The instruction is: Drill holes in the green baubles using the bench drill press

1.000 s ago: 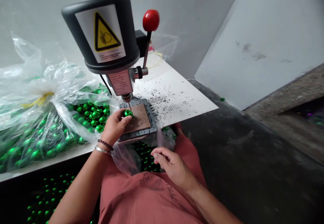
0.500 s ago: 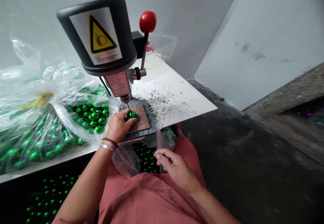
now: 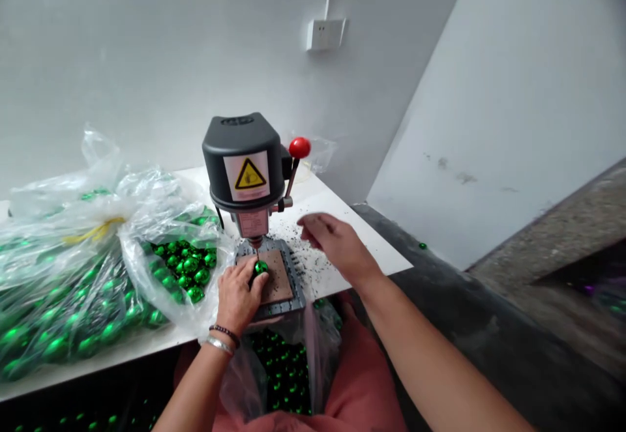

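Hands first: my left hand (image 3: 237, 298) is closed over a shiny green ball (image 3: 261, 268), pinning it on the brown pad (image 3: 280, 282) of the bench drill press (image 3: 244, 171), directly under the drill bit (image 3: 256, 253). My right hand (image 3: 332, 243) is open, fingers loosely curled, above the debris-flecked white table (image 3: 317, 191) — holding nothing.

High on the far wall, a white socket plate (image 3: 325, 34). At left, a clear plastic bag (image 3: 63, 223) tied with yellow, full of shiny green baubles (image 3: 186, 269), on a white tabletop (image 3: 317, 191) scattered with black specks (image 3: 306, 269). Beyond the table's right edge, one green bauble (image 3: 422, 245) on the dark floor (image 3: 440, 295).
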The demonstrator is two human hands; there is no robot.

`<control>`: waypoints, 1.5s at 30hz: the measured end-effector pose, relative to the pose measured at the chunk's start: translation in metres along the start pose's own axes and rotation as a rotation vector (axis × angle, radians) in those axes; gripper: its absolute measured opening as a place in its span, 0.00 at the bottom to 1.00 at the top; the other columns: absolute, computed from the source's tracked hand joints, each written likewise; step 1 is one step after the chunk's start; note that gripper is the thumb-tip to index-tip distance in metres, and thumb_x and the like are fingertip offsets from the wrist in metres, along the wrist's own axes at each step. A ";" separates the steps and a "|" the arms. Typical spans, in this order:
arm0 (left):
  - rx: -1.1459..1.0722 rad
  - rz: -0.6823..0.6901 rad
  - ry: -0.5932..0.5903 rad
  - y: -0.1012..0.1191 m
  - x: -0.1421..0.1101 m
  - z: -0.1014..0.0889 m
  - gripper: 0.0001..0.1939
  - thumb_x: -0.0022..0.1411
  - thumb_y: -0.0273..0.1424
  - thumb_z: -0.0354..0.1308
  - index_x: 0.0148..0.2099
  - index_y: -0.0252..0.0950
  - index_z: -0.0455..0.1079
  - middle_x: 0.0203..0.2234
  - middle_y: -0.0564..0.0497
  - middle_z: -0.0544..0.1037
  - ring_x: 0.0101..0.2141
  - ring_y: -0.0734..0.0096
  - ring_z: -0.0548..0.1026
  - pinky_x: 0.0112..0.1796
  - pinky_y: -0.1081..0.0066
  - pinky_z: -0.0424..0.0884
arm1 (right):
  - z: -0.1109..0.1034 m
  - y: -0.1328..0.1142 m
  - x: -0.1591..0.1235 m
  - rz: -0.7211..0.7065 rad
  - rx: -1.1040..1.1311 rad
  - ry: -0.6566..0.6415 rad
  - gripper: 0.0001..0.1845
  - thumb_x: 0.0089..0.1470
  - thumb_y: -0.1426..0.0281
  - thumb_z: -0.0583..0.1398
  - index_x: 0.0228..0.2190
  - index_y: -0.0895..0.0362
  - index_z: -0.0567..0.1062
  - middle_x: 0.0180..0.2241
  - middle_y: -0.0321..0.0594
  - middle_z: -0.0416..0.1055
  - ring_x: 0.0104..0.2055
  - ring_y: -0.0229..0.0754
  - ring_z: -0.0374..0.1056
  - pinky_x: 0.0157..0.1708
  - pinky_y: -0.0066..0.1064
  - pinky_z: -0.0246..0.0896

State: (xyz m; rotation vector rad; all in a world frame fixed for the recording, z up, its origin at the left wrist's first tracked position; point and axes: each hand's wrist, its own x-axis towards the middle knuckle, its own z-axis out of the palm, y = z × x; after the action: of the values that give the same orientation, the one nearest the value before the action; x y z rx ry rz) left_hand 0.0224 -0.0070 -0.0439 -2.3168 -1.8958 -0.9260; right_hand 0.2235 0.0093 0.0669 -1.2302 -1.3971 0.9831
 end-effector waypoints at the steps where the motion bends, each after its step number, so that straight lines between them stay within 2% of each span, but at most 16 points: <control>1: -0.001 -0.003 0.017 0.001 0.000 0.000 0.19 0.60 0.39 0.50 0.50 0.37 0.69 0.44 0.45 0.76 0.43 0.59 0.70 0.45 0.58 0.64 | 0.000 -0.008 0.019 -0.020 0.017 0.039 0.24 0.48 0.49 0.52 0.32 0.57 0.70 0.25 0.35 0.66 0.23 0.28 0.56 0.23 0.22 0.50; 5: -0.028 -0.003 0.072 0.002 -0.001 0.003 0.19 0.59 0.40 0.51 0.49 0.35 0.69 0.43 0.44 0.75 0.42 0.58 0.70 0.43 0.59 0.65 | 0.004 -0.033 0.082 -0.028 0.101 0.088 0.22 0.50 0.50 0.49 0.30 0.57 0.64 0.23 0.33 0.62 0.19 0.26 0.53 0.19 0.22 0.47; 7: -0.039 0.001 0.089 0.002 -0.002 0.004 0.19 0.58 0.40 0.52 0.48 0.35 0.69 0.42 0.44 0.76 0.42 0.59 0.71 0.43 0.59 0.66 | 0.008 -0.040 0.101 -0.003 0.124 0.057 0.22 0.50 0.50 0.49 0.29 0.57 0.64 0.21 0.33 0.61 0.18 0.26 0.52 0.17 0.23 0.45; 10: -0.051 -0.005 0.089 0.001 -0.003 0.004 0.18 0.58 0.39 0.52 0.48 0.36 0.69 0.41 0.44 0.76 0.41 0.59 0.71 0.43 0.59 0.66 | 0.012 -0.044 0.113 0.038 0.139 0.018 0.23 0.49 0.48 0.49 0.26 0.57 0.63 0.18 0.32 0.60 0.16 0.27 0.52 0.16 0.24 0.45; 16: -0.062 -0.035 0.090 0.002 -0.004 0.003 0.18 0.57 0.39 0.54 0.48 0.38 0.69 0.40 0.46 0.76 0.41 0.60 0.71 0.44 0.60 0.64 | 0.011 -0.048 0.112 0.102 0.098 0.012 0.23 0.48 0.50 0.52 0.18 0.57 0.58 0.11 0.29 0.51 0.13 0.26 0.46 0.14 0.24 0.36; 23: -0.073 -0.096 0.000 0.002 -0.001 0.001 0.19 0.56 0.40 0.55 0.48 0.39 0.70 0.41 0.46 0.76 0.42 0.60 0.70 0.44 0.60 0.63 | 0.015 -0.054 0.110 0.199 0.128 0.014 0.18 0.51 0.59 0.50 0.17 0.55 0.54 0.10 0.27 0.46 0.12 0.26 0.42 0.14 0.24 0.37; 31: -0.117 -0.143 -0.064 0.001 0.003 -0.001 0.19 0.55 0.41 0.56 0.48 0.40 0.71 0.41 0.47 0.77 0.42 0.60 0.70 0.45 0.61 0.62 | 0.017 -0.056 0.110 0.142 0.149 0.051 0.13 0.50 0.69 0.50 0.18 0.56 0.52 0.11 0.26 0.46 0.11 0.25 0.41 0.15 0.24 0.34; 41: -0.108 -0.140 -0.066 0.001 0.003 -0.001 0.19 0.55 0.41 0.56 0.48 0.40 0.71 0.41 0.47 0.77 0.42 0.60 0.70 0.45 0.61 0.62 | 0.017 -0.055 0.110 0.073 0.119 0.033 0.14 0.50 0.67 0.52 0.18 0.56 0.53 0.12 0.27 0.46 0.13 0.25 0.41 0.15 0.24 0.31; 45: -0.095 -0.143 -0.062 0.002 0.002 -0.001 0.19 0.55 0.41 0.56 0.47 0.40 0.71 0.40 0.47 0.77 0.42 0.60 0.70 0.45 0.61 0.62 | 0.016 -0.053 0.109 0.091 0.116 0.014 0.17 0.52 0.62 0.49 0.18 0.56 0.52 0.12 0.28 0.46 0.13 0.25 0.41 0.16 0.24 0.33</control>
State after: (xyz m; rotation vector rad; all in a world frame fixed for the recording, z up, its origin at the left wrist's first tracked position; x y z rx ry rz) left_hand 0.0238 -0.0059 -0.0412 -2.3127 -2.1114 -0.9890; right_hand 0.1983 0.1096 0.1327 -1.2197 -1.2645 1.1008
